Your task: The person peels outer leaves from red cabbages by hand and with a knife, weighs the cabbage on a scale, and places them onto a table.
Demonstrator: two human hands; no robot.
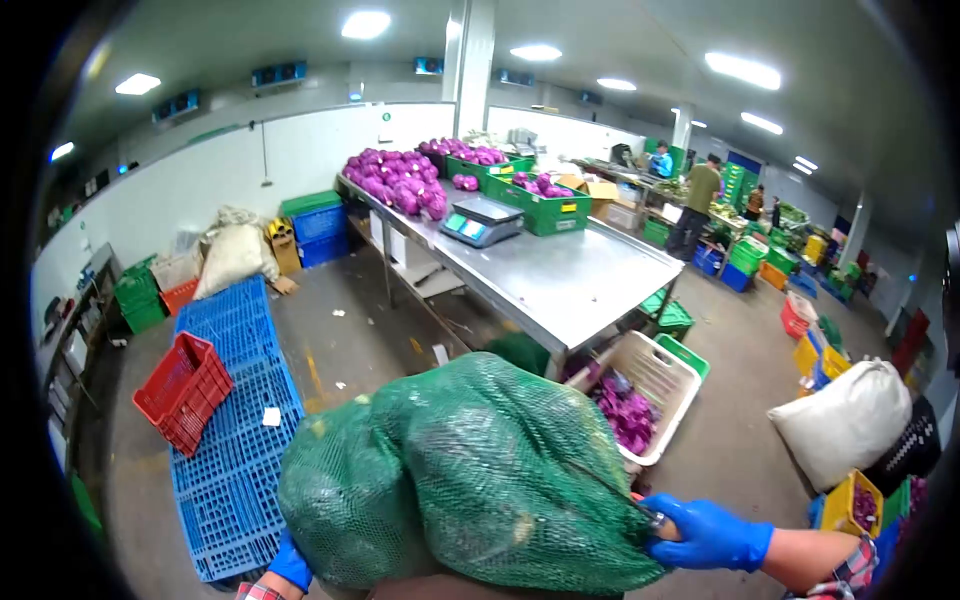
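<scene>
A large green mesh bag (500, 470) fills the lower middle of the view, bulging with pale, rounded contents that the net blurs. My right hand (710, 532), in a blue glove, is closed on the bag's gathered right end. Something small with a dark, shiny end pokes out by its fingers; I cannot make out what it is. At the bag's lower left edge my left hand (290, 562), also blue-gloved, touches the net, its fingers hidden behind it. Just beyond the bag, a cream crate (672, 410) holds loose purple leaves.
A steel table (600, 275) ahead bears purple cabbages (395, 180), a scale (482, 221) and a green crate (556, 213). On the left, a red crate (185, 390) sits on blue pallets (235, 440). A white sack (845, 425) stands right. Several people work farther back.
</scene>
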